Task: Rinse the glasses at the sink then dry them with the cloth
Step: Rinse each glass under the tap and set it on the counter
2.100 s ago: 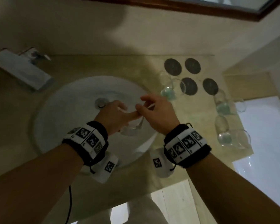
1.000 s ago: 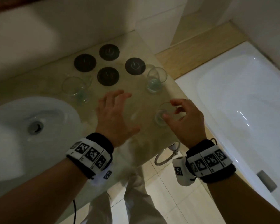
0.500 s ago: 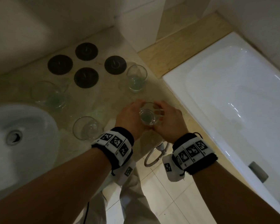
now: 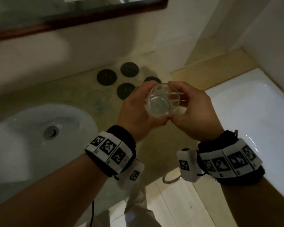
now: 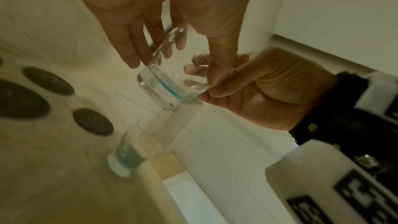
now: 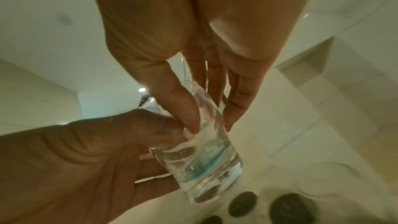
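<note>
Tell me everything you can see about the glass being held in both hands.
The glass is a small clear tumbler with a thick base and a faint teal line near the bottom. It is lifted off the counter, tilted, to the right of the sink. The left hand and right hand grip its sides.

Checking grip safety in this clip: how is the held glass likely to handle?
The glass looks clear, smooth and rigid, so probably slippery if wet and breakable if dropped. Both the left hand and right hand grip it, which likely steadies it. Its thick base suggests some weight.
</note>
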Demonstrator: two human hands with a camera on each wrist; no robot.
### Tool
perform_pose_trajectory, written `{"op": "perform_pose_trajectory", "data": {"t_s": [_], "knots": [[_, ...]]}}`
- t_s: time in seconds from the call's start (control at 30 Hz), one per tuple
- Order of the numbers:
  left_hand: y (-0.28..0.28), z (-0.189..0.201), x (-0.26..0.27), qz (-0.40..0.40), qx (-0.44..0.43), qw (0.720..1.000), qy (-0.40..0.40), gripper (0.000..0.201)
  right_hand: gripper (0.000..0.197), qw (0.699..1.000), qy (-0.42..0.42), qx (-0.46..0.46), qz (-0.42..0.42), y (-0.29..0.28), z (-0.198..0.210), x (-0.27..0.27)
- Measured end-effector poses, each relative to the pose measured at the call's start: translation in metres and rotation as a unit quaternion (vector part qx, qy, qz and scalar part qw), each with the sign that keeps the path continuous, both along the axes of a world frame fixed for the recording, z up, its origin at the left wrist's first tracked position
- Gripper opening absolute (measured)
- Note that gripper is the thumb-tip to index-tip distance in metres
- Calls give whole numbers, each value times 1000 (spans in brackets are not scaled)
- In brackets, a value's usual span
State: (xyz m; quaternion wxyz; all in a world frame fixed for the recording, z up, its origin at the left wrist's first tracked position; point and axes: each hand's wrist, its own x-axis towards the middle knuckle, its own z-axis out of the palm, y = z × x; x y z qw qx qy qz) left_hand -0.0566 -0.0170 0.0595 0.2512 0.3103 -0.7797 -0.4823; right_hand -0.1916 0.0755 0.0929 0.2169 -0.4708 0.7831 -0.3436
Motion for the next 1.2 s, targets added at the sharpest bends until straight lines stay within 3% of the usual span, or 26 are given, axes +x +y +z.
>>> {"op": "perform_pose_trajectory", "data": {"t_s": [0.17,0.33,0.7,0.8,0.93,1.1,1.2], "knots": [[-50,24,80,78,5,995,64,78,71,994,8,-62,89,-70,25,64],[-85,27,181,179,28,982,55,77,69,979,-11,-75,189,-135,26,151],[-107,-45,368,391,120,911,44,73,58,922,-21,65,380,-228,-20,338],[-109,-70,397,426,140,894,15,71,54,913,-22,104,394,-248,-40,367],[-113,-103,415,457,160,875,-8,73,32,932,-17,131,337,-286,-62,390],[-124,-134,415,470,227,853,17,70,37,939,56,128,314,-340,-84,417],[-133,-144,415,465,266,844,27,70,38,918,117,149,347,-363,-89,436]]}}
